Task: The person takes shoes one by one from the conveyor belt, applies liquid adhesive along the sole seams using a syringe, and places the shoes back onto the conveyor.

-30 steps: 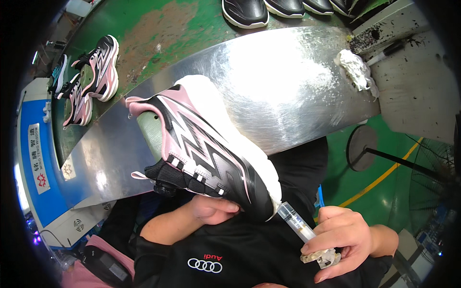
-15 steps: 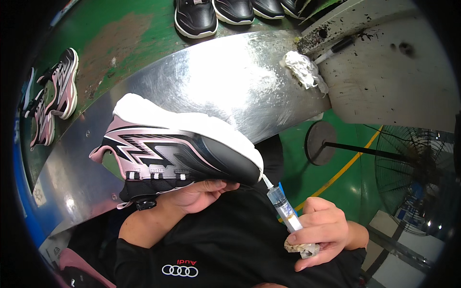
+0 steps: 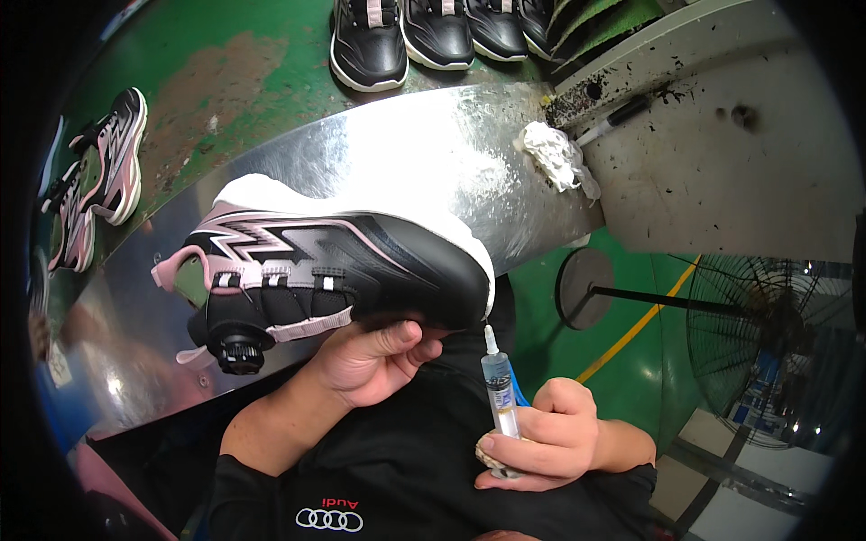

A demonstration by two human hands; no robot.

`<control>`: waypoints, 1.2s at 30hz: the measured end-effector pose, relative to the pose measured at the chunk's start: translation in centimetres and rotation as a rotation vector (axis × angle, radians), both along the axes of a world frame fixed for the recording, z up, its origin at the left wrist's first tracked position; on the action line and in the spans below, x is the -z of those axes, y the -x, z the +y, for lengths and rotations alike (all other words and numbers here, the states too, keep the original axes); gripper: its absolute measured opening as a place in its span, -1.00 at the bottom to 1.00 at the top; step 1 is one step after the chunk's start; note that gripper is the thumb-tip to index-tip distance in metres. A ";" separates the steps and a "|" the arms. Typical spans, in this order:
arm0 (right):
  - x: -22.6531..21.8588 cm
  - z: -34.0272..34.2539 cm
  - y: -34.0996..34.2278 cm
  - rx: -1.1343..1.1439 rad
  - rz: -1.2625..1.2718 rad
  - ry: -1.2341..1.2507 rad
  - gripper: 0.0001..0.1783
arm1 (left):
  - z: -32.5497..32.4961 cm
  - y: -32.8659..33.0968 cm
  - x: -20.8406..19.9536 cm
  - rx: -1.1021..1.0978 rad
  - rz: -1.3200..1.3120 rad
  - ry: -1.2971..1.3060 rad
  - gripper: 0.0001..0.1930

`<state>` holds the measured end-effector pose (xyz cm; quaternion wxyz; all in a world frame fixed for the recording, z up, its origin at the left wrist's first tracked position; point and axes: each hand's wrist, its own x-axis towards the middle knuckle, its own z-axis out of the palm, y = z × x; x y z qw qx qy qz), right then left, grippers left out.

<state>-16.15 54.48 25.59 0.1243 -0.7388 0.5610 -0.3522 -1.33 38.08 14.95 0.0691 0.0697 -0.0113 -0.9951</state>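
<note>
A black and pink sneaker (image 3: 316,261) with a white sole lies on its side in the air, sole turned away from me and toe to the right. My left hand (image 3: 374,361) grips it from below near the front; most of those fingers are hidden behind the upper. My right hand (image 3: 550,433) is closed around a clear syringe (image 3: 499,379) whose plunger end is wrapped in dirty whitish material. The syringe's needle tip is at the toe, where the sole edge meets the upper; I cannot tell whether it touches.
Beyond the sneaker spreads a shiny metal tabletop (image 3: 361,144). A crumpled white cloth (image 3: 555,155) and a dark-capped marker (image 3: 613,120) lie by a grey panel. Several black shoes (image 3: 368,50) stand at the back, two pink-black sneakers (image 3: 117,158) at left. A black fan (image 3: 767,334) stands right.
The syringe has swung more upright and shifted left with my right hand. My left hand has tilted the sneaker, showing more of its lacing side and dial.
</note>
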 end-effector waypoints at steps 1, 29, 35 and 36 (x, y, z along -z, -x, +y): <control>0.2 -0.3 -0.1 0.020 0.031 0.023 -0.60 | -0.1 0.3 -0.4 -0.013 -0.021 0.028 -0.65; 1.3 -1.5 -0.6 -0.007 0.156 0.101 -0.61 | 0.1 0.6 -1.5 -0.090 -0.033 0.088 -0.63; 1.2 0.9 -0.2 0.061 0.151 0.212 -0.43 | 0.2 0.2 -1.1 -0.019 -0.016 0.020 -0.70; 1.7 0.9 0.5 0.084 0.131 0.210 -0.40 | 0.5 -0.5 -0.9 -0.015 -0.010 0.048 -0.65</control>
